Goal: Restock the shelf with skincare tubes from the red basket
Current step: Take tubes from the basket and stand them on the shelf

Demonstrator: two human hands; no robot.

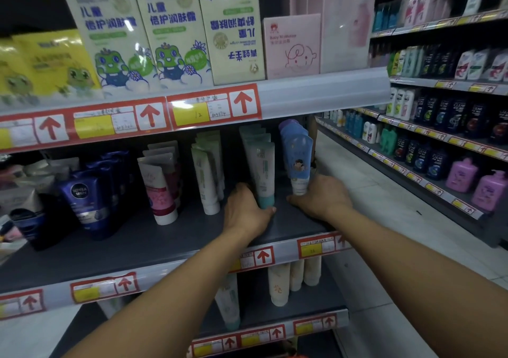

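Observation:
On the dark middle shelf (143, 242) stand rows of upright skincare tubes. My left hand (246, 210) is wrapped around the teal cap of the front white-and-teal tube (262, 170). My right hand (320, 196) holds the base of the front blue tube (298, 159) with a cartoon child on it, at the shelf's right end. More tubes of each kind stand behind these two. The red basket is out of view.
To the left stand white tubes (206, 176), pink-and-white tubes (159, 184) and dark blue Nivea Men tubes (88, 198). Tall green frog boxes (170, 33) fill the shelf above. Cream tubes (280, 280) sit below. Across the aisle (384, 220), shelves hold shampoo bottles (439, 126).

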